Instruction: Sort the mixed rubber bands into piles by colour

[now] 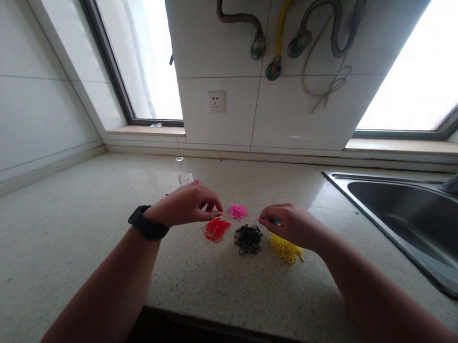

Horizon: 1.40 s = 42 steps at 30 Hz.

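Left pile (216, 230): red — beside left hand (193, 203).
Middle pile (248, 239): black, between hands.
Far pile (238, 212): bright pink, between hands.
Right pile (286, 250): yellow, beside right hand (291, 224).
Small item (277, 221): blue, in right hand.
Counter (209, 287): pale, dark-speckled — beneath both hands.

The sink (398, 209) at three o'clock looked like smooth, brushed metal, the speckled counter (223, 292) like satin stone, the wall tiles (219, 125) at twelve o'clock glossy, and the cup (182, 172) at eleven o'clock clear, shiny plastic.
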Tool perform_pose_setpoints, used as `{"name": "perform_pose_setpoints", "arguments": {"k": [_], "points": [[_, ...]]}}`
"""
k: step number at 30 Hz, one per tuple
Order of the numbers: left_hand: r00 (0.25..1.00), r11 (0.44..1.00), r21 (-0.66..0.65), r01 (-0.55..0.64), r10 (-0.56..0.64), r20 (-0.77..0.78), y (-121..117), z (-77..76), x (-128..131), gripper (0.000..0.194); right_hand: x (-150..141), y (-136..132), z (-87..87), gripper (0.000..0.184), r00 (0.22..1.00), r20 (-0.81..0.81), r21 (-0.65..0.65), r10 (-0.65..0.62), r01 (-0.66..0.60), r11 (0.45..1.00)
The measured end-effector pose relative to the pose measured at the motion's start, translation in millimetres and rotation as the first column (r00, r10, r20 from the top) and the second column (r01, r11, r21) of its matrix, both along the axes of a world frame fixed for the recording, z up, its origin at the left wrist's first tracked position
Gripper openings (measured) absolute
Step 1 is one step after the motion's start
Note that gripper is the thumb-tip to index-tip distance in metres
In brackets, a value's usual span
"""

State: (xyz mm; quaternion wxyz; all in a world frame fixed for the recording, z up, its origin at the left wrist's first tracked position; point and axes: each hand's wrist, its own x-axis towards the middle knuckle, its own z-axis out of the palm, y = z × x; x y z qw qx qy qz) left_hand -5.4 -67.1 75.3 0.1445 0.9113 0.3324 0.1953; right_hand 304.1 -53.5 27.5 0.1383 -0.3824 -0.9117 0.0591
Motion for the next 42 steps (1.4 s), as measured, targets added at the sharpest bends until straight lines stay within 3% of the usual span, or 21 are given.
{"name": "perform_pose_setpoints", "arguments": {"k": [8, 19, 26, 34, 42], "points": [[0.986, 0.982, -0.189, -0.014, -0.018, -0.168, 22.9, -22.4, -15.0, 0.014, 1.3, 1.3, -1.6, 0.019, 1.000, 0.024, -0.008, -0.016, 0.017, 1.000], [0.984, 0.962, -0.274, 0.016, -0.064, -0.167, 29.1, -31.7, -17.8, 0.012, 1.1, 1.7, -1.1, 0.019, 0.999, 0.030, -0.012, -0.018, 0.019, 1.000], [0.984, 0.955, -0.295, -0.005, -0.047, -0.169, 26.2, -25.9, -17.9, 0.019, 1.1, 2.7, -2.5, 0.018, 0.999, 0.047, -0.003, -0.011, 0.011, 1.000], [0.972, 0.973, -0.012, -0.229, 0.229, 0.058, 39.6, -32.7, -36.1, 0.035, 0.6, 2.3, -1.1, 0.018, 0.999, 0.042, -0.009, -0.013, 0.013, 1.000], [0.891, 0.923, -0.012, -0.384, 0.374, 0.259, 55.4, -46.7, -57.0, 0.041, 1.1, 1.8, -1.6, 0.019, 0.999, 0.034, 0.002, -0.011, 0.011, 1.000]]}}
